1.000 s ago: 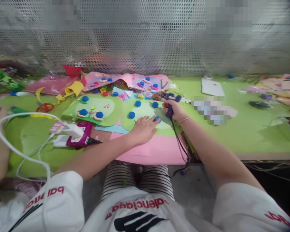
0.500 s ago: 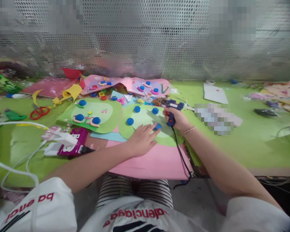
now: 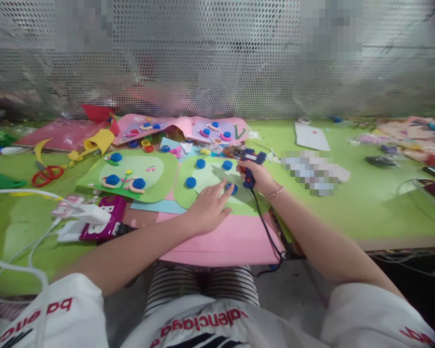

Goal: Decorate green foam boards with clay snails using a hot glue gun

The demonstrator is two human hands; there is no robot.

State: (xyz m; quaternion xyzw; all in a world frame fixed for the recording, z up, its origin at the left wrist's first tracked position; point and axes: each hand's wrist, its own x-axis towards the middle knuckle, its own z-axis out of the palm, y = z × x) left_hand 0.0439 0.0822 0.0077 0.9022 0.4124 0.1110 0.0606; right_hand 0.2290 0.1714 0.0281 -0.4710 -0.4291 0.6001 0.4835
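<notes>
My right hand (image 3: 255,176) is wrapped round a dark blue glue gun (image 3: 249,178), whose black cord hangs toward the table's front edge. My left hand (image 3: 210,205) lies with fingers spread over a green sheet (image 3: 183,193), its fingertips at a blue disc (image 3: 232,188). Three more blue discs, among them one at the left (image 3: 190,182), sit on this sheet. Beside it on the left, another green sheet (image 3: 159,188) carries blue-and-beige snail shapes and a flower. Pink paper (image 3: 221,241) lies in front, below my left hand.
Red scissors (image 3: 48,176) and a purple power strip (image 3: 107,217) with white cables are on the left. Pink decorated sheets (image 3: 183,126) lie behind. To the right are a white card (image 3: 311,136) and craft scraps (image 3: 413,137). A perforated metal panel (image 3: 210,58) stands at the back.
The view has shifted slightly to the right. My left fingers have shifted a little on the blue disc; my right hand still holds the glue gun.
</notes>
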